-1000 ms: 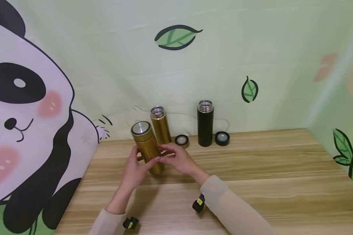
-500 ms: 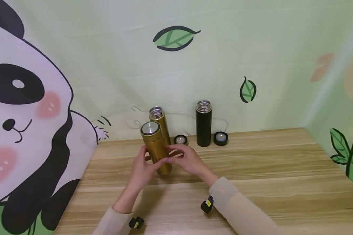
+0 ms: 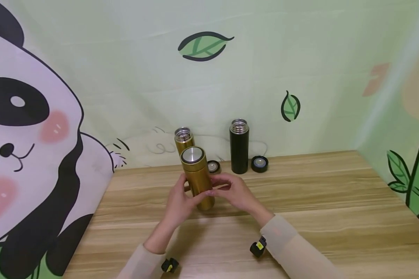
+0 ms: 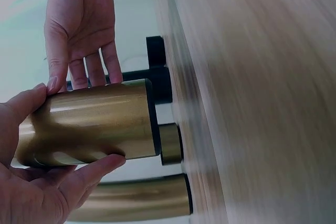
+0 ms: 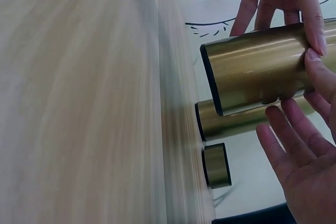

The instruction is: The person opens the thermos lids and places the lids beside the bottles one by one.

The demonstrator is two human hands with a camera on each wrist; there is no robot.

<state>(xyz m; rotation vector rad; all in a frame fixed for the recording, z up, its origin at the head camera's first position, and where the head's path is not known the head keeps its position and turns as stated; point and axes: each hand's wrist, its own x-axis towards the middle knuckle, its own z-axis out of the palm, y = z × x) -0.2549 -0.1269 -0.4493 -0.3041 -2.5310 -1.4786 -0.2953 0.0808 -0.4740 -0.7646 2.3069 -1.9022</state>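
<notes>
Capped gold flask (image 3: pixel 198 180) in both hands, held over the wood-grain table (image 3: pixel 317 201), left of its middle and toward the rear edge. The left-wrist view shows the dark base clear of the tabletop. Lid on; its silver disc faces up.

Left hand (image 3: pixel 179 203): grasping. From where I stand it wraps the flask's left side below the collar, thumb across the near face, fingers round behind, so the body sits inside the curve of thumb and fingers.

Right hand (image 3: pixel 235 193): pinching the same flask from its right side, low on the body; thumb on the near face, its tip meeting the left thumb. Flask lies at the fingertips, palm apart from it. How many of the right fingers actually bear on the far side is hard to tell.

Along the rear edge, left to right: uncapped gold flask (image 3: pixel 184 142), upright, partly hidden behind the held one; gold cap (image 3: pixel 213 167), just beside it; uncapped black flask (image 3: pixel 239 153), upright; black cap (image 3: pixel 260 164), just right of that. All four stand nearer the rear edge than the held flask. Behind the table, a pale green backdrop (image 3: pixel 153 73) with a panda on the left.
</notes>
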